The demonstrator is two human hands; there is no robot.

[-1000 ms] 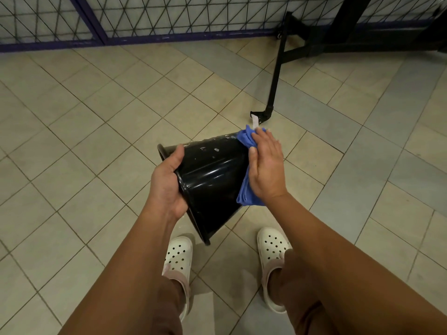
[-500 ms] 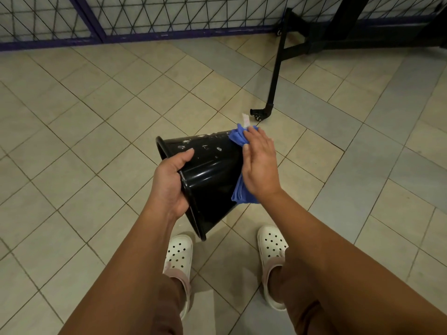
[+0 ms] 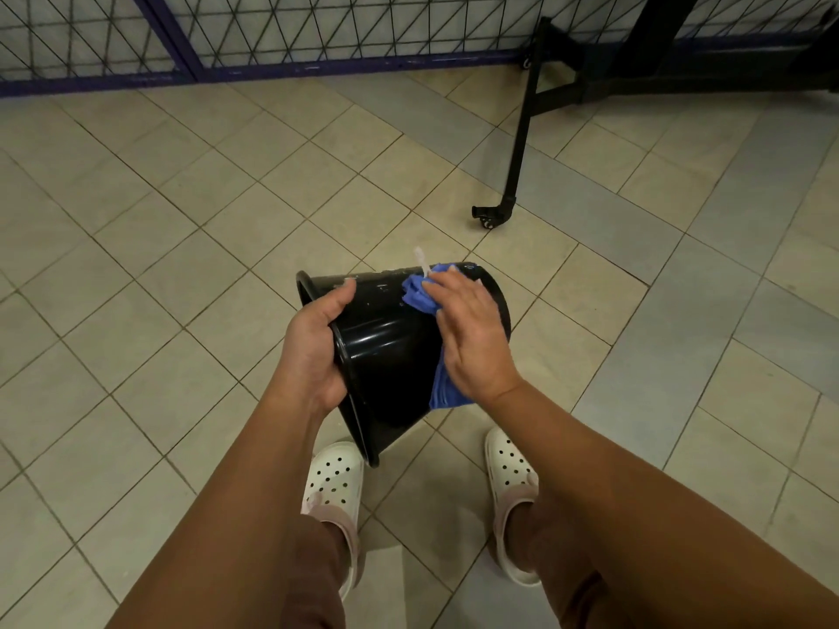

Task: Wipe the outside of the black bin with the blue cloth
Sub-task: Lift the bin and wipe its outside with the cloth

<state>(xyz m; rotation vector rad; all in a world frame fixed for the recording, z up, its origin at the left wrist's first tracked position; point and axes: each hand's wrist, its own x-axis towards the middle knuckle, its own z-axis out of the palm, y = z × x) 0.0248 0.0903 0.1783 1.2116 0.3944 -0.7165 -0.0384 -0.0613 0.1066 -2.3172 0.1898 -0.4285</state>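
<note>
The glossy black bin [image 3: 386, 351] is held sideways in the air above my feet, its open rim to the left and its base to the right. My left hand [image 3: 313, 351] grips the rim, thumb on the outer wall and fingers hidden inside. My right hand [image 3: 472, 338] lies flat with straight fingers on the blue cloth [image 3: 420, 297], pressing it against the bin's outer wall near the base. A fold of the cloth hangs below my wrist, and a small white tag sticks up from it.
I stand on a tiled floor [image 3: 181, 247] in white clogs [image 3: 333, 483]. A black metal frame leg on a caster [image 3: 492, 215] stands ahead to the right. A wire mesh fence with a purple base [image 3: 318, 43] runs along the back.
My right hand has slid the cloth leftward over the top of the bin wall. The bin has turned a little in my left hand, showing more of its base end.
</note>
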